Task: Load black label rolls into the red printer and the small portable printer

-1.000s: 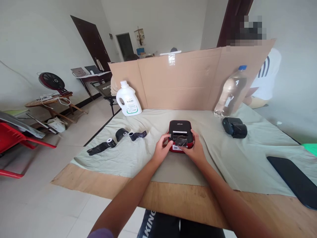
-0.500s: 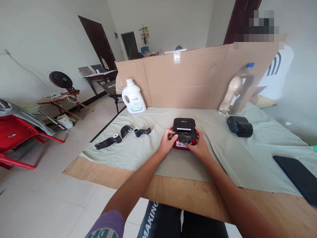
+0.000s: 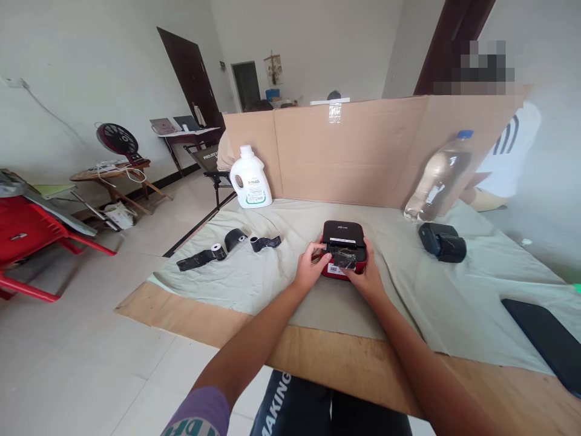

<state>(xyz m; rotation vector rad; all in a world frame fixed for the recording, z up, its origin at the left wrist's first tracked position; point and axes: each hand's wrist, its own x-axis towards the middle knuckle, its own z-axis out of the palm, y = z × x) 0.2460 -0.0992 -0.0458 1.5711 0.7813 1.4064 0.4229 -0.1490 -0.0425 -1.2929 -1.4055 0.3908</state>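
On the cloth-covered counter (image 3: 336, 351), a red-and-black device (image 3: 342, 231) held from both sides.
The left hand (image 3: 312, 267) is clamped on one side, thumb beside the dark strip (image 3: 347, 258) at its front; the right hand (image 3: 370, 277) clasps the other, thumb near the strip's lower edge. Dark rolls (image 3: 218, 252) lie leftward.

A black-topped red device (image 3: 344, 233) lies flat on cloth (image 3: 258, 281), dark film (image 3: 347, 259) at its front.
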